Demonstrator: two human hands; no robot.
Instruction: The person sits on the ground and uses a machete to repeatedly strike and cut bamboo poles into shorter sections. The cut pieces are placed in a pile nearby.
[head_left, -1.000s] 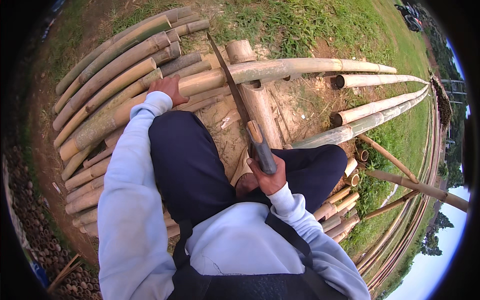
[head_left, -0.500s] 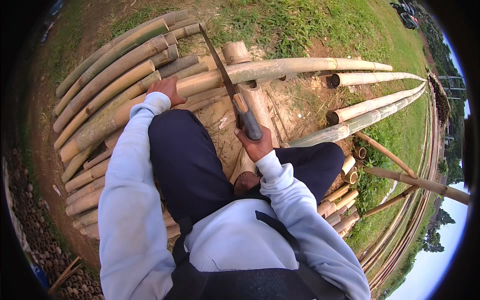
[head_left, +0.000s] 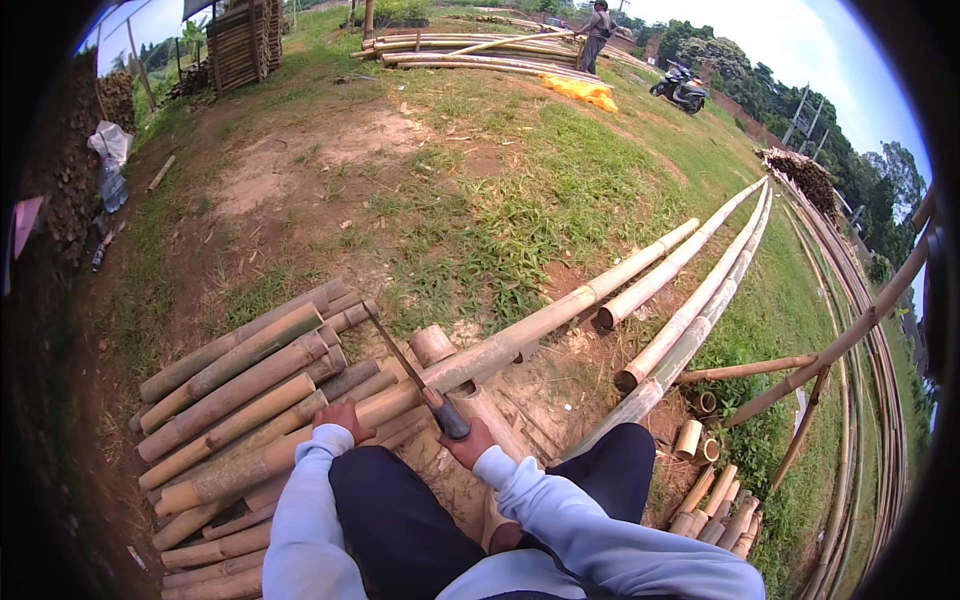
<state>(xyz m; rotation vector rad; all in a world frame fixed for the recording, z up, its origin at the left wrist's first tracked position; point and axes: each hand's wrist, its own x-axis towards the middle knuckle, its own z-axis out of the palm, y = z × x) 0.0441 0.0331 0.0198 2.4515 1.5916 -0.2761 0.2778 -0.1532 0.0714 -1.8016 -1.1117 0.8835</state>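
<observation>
A long bamboo pole (head_left: 560, 315) lies slantwise before me, its near part beside the cut lengths and its far part reaching toward the back right. My left hand (head_left: 343, 421) is closed over the pole, just left of the saw. The handsaw (head_left: 397, 355) has a dark handle that my right hand (head_left: 472, 444) grips. Its blade crosses the pole, the tip pointing away to the upper left. How deep the teeth sit is too small to tell. A bamboo support (head_left: 487, 415) sits beneath the pole, near my right hand, and a short bamboo stub (head_left: 433, 346) stands behind the pole.
Cut bamboo lengths (head_left: 235, 370) lie piled on my left. More long poles (head_left: 700, 290) stretch away on the right, with short offcuts (head_left: 720, 505) near my right knee. A slanting bamboo frame (head_left: 830, 350) stands at right. Far off are a person (head_left: 597, 37) and a motorbike (head_left: 682, 88).
My view has tilted up, bringing in the yard, the distant person and the motorbike. My left hand stays on the pole and my right hand still grips the saw, its blade still across the pole.
</observation>
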